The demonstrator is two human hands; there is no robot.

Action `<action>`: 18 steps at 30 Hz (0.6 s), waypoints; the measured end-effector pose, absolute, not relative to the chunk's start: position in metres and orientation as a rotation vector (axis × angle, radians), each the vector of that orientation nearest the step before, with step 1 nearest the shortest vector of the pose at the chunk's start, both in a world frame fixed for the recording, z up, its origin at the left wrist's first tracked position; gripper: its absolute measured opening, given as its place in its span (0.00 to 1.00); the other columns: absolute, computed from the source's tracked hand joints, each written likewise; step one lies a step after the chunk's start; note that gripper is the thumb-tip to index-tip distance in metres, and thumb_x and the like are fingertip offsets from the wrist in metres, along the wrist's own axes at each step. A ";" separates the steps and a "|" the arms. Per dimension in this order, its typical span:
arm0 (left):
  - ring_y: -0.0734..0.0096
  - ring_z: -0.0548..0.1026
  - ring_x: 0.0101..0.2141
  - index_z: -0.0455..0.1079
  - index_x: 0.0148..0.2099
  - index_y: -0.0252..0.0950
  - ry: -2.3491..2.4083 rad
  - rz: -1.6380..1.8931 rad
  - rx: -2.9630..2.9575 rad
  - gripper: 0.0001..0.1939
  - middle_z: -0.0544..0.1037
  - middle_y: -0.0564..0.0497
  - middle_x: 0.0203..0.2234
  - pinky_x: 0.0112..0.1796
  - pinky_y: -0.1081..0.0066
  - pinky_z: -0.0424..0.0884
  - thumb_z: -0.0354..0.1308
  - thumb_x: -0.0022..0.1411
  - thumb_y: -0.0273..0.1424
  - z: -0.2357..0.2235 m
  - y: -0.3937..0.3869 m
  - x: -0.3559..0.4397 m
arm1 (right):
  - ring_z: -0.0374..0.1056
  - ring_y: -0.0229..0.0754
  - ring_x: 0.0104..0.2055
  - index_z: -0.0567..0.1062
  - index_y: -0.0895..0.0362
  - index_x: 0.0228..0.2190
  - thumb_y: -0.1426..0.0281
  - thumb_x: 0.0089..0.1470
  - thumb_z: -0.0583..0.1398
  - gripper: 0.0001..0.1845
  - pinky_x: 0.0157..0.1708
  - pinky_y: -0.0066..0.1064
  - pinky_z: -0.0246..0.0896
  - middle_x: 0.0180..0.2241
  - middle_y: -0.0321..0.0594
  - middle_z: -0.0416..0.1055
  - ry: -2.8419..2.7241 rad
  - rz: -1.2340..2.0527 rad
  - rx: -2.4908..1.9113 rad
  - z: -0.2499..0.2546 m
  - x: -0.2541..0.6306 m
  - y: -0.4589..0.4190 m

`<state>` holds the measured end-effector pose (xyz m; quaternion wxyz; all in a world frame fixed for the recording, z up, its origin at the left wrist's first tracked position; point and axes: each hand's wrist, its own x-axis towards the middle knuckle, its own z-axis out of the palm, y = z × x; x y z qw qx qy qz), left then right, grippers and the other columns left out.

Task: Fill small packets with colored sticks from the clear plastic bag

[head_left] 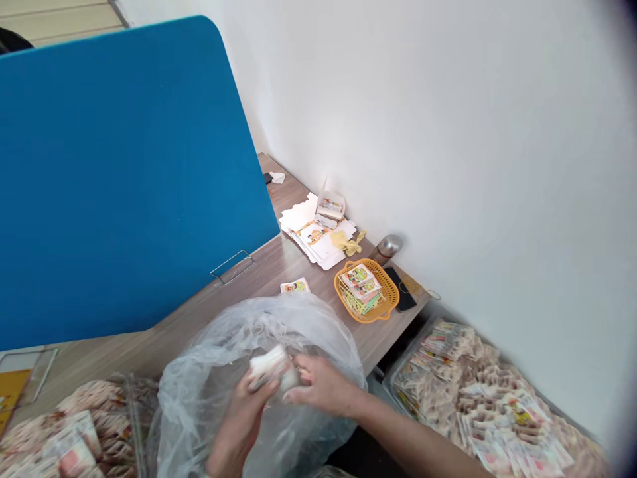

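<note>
My left hand [249,405] is closed round a small stack of white packets [269,362], held over the mouth of a large clear plastic bag [194,372]. Close beside it, my right hand [326,386] has its fingers curled at a blurred pale bundle [290,378], which looks like more of the packets. Motion smears the line between the two bundles. The bag stands open under both hands, against the table edge, and its contents are mostly hidden.
A clear bin of printed packets [497,398] stands at right, another heap of packets [74,431] at lower left. On the table [239,292] are an orange basket [393,299], a flask [387,249], a black phone [402,292] and flat cartons [326,255]. A blue divider [124,179] rises left.
</note>
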<state>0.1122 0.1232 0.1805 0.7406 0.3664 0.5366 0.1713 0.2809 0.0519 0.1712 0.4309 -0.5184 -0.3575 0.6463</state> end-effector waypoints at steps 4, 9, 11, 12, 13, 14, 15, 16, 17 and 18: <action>0.55 0.79 0.44 0.76 0.49 0.30 0.813 0.373 0.751 0.28 0.82 0.38 0.45 0.49 0.58 0.73 0.74 0.47 0.38 0.167 0.107 0.240 | 0.70 0.43 0.37 0.77 0.59 0.39 0.58 0.52 0.60 0.18 0.38 0.32 0.67 0.38 0.43 0.77 -0.895 1.385 -1.572 0.165 0.384 0.017; 0.60 0.75 0.51 0.67 0.61 0.35 1.014 0.547 0.877 0.38 0.76 0.38 0.54 0.51 0.63 0.71 0.74 0.47 0.32 0.132 0.040 0.295 | 0.53 0.33 0.17 0.75 0.63 0.50 0.57 0.56 0.57 0.28 0.19 0.27 0.51 0.27 0.41 0.75 -0.759 1.413 -2.026 0.112 0.501 0.003; 0.62 0.78 0.45 0.73 0.54 0.34 1.055 0.415 0.989 0.23 0.80 0.40 0.47 0.49 0.63 0.72 0.68 0.55 0.33 0.122 0.005 0.269 | 0.59 0.36 0.18 0.78 0.64 0.45 0.60 0.57 0.58 0.23 0.21 0.28 0.54 0.25 0.43 0.75 -0.859 1.327 -2.328 0.083 0.525 0.015; 0.63 0.79 0.42 0.76 0.48 0.35 1.102 0.351 1.078 0.15 0.82 0.42 0.41 0.47 0.63 0.73 0.64 0.58 0.33 0.120 -0.011 0.247 | 0.63 0.38 0.21 0.80 0.65 0.42 0.63 0.56 0.59 0.19 0.23 0.30 0.57 0.26 0.45 0.76 -0.914 1.294 -2.416 0.070 0.532 0.023; 0.63 0.79 0.40 0.77 0.46 0.36 1.155 0.293 1.192 0.12 0.82 0.44 0.39 0.46 0.63 0.73 0.63 0.60 0.32 0.120 -0.025 0.221 | 0.68 0.41 0.24 0.80 0.65 0.40 0.66 0.54 0.61 0.16 0.26 0.31 0.59 0.27 0.49 0.76 -0.967 1.263 -2.485 0.060 0.536 0.031; 0.62 0.79 0.39 0.78 0.44 0.37 1.223 0.248 1.335 0.10 0.82 0.46 0.36 0.46 0.63 0.73 0.61 0.61 0.33 0.122 -0.036 0.191 | 0.71 0.45 0.28 0.81 0.66 0.38 0.69 0.51 0.63 0.14 0.29 0.33 0.61 0.29 0.52 0.77 -1.011 1.246 -2.528 0.053 0.538 0.038; 0.61 0.78 0.41 0.78 0.43 0.38 1.304 0.244 1.485 0.09 0.82 0.46 0.38 0.48 0.61 0.73 0.60 0.62 0.33 0.125 -0.043 0.160 | 0.74 0.49 0.32 0.81 0.66 0.37 0.71 0.49 0.64 0.13 0.32 0.35 0.62 0.31 0.56 0.78 -1.044 1.235 -2.554 0.049 0.538 0.043; 0.59 0.77 0.46 0.78 0.44 0.39 1.410 0.283 1.629 0.10 0.82 0.44 0.43 0.53 0.59 0.70 0.58 0.64 0.33 0.128 -0.045 0.127 | 0.75 0.53 0.36 0.81 0.67 0.37 0.72 0.48 0.65 0.13 0.35 0.38 0.63 0.34 0.60 0.78 -1.068 1.216 -2.592 0.049 0.537 0.045; 0.56 0.75 0.51 0.77 0.47 0.39 1.551 0.330 1.750 0.12 0.80 0.43 0.47 0.56 0.56 0.68 0.57 0.65 0.34 0.132 -0.042 0.096 | 0.75 0.56 0.39 0.81 0.67 0.37 0.70 0.48 0.65 0.15 0.38 0.41 0.63 0.36 0.63 0.77 -1.087 1.176 -2.635 0.052 0.534 0.044; 0.54 0.73 0.54 0.76 0.50 0.38 1.729 0.381 1.839 0.14 0.78 0.41 0.51 0.60 0.53 0.64 0.57 0.65 0.34 0.135 -0.035 0.066 | 0.75 0.59 0.42 0.80 0.66 0.39 0.68 0.49 0.65 0.17 0.39 0.43 0.64 0.39 0.65 0.77 -1.108 1.123 -2.664 0.058 0.529 0.039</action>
